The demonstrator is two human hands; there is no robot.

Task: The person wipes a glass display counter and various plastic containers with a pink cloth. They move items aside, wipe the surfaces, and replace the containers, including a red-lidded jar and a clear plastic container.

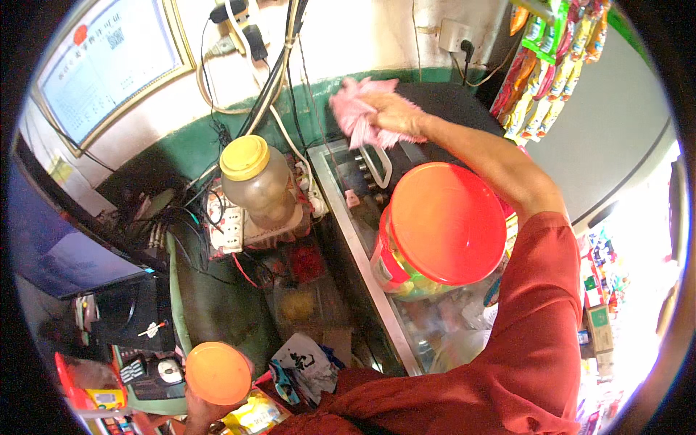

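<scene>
My right hand point(399, 115) grips a crumpled pink cloth point(359, 111) over a dark flat surface point(446, 103) by the green-painted lower wall. My right arm reaches past a large plastic tub point(446, 223) with a red lid, which stands on a metal-framed glass case. Low at the left, my left hand point(202, 408) holds a container with an orange lid point(218, 373); the lid hides most of its body and some of my fingers. Between the hands stands a cloudy plastic jar point(255, 187) with a yellow lid.
White power strips point(232, 231) and tangled cables point(266, 81) surround the jar. A metal handle point(380, 166) rises near the cloth. Snack packets point(544, 81) hang before a grey cabinet point(603, 125). A screen point(60, 244) and computer mouse point(170, 371) are at left.
</scene>
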